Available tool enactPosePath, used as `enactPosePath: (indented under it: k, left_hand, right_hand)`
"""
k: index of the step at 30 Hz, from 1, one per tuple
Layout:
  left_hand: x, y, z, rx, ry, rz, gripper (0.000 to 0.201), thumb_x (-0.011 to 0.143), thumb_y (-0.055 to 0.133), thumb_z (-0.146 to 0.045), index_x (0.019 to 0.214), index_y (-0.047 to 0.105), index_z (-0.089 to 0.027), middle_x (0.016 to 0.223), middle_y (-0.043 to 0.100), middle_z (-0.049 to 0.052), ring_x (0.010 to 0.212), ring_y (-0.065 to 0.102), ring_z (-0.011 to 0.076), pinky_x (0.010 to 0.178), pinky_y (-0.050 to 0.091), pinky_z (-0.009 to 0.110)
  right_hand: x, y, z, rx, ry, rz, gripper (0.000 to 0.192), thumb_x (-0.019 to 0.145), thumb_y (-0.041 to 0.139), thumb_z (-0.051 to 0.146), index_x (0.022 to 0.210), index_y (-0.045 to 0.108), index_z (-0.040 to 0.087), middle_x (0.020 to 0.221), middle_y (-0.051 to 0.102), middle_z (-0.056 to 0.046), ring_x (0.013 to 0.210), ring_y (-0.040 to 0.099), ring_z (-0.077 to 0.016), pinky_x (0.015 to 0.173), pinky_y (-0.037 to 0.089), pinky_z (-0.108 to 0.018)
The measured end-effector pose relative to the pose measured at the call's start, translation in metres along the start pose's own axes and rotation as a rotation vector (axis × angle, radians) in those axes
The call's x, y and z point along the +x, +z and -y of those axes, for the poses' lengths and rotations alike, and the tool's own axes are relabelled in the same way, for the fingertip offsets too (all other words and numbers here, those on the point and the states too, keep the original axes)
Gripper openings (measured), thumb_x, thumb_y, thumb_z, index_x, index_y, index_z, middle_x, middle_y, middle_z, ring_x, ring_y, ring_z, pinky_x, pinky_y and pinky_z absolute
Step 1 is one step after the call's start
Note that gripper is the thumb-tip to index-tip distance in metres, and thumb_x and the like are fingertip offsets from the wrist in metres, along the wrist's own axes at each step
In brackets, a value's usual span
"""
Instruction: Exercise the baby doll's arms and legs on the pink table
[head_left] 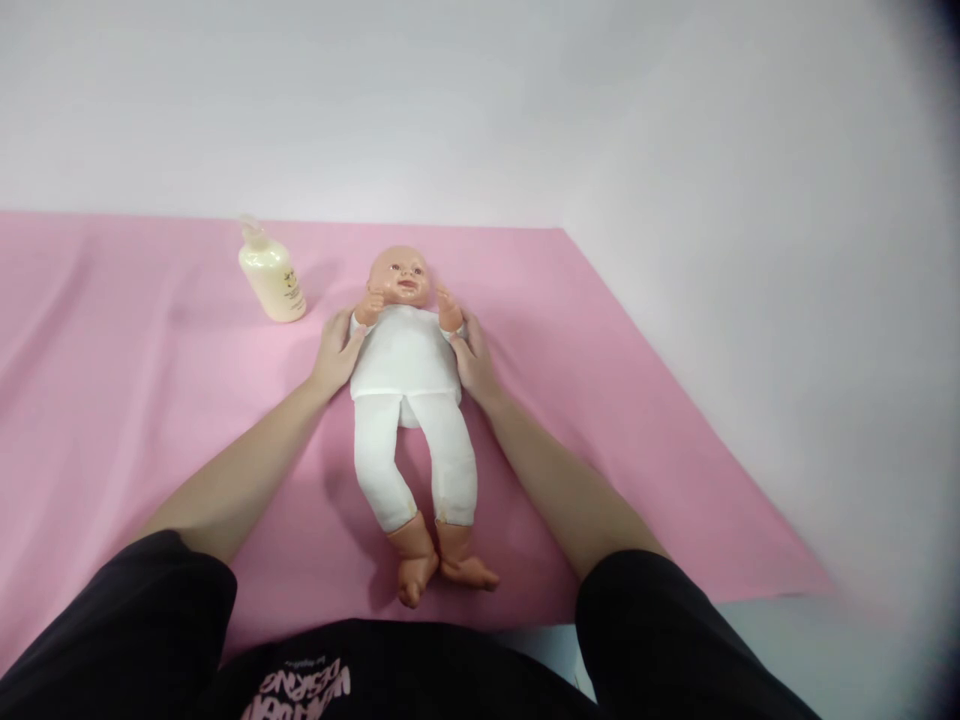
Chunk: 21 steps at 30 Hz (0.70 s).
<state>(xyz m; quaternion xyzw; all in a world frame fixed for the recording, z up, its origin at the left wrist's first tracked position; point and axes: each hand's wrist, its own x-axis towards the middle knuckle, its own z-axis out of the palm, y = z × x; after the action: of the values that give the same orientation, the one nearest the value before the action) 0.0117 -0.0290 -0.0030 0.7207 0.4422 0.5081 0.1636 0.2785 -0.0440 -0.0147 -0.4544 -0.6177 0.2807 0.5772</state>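
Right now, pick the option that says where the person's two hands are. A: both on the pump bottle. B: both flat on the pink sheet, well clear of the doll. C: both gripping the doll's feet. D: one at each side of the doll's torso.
D: the left hand and the right hand press against opposite sides of the doll, which lies face up on the pink sheet; the pump bottle stands apart, untouched.

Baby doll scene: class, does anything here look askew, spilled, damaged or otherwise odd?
Nothing stands out. The baby doll lies face up on the pink sheet, the left hand and right hand at its sides; the lotion bottle stands upright, no spill visible.
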Motion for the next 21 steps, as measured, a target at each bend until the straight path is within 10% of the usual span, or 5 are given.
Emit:
enactPosePath:
  k: [21]
  left_hand:
    - [0.002, 0.001, 0.005, -0.075, -0.049, -0.023, 0.061, 0.101, 0.040, -0.070, 0.123, 0.066, -0.020, 0.122, 0.070, 0.014, 0.119, 0.063, 0.0310, 0.112, 0.046, 0.053]
  right_hand:
    - [0.001, 0.001, -0.002, 0.030, -0.008, -0.005, 0.042, 0.098, 0.054, 0.049, 0.136, 0.056, 0.029, 0.142, 0.065, -0.007, 0.135, 0.058, -0.0277, 0.121, 0.042, -0.053]
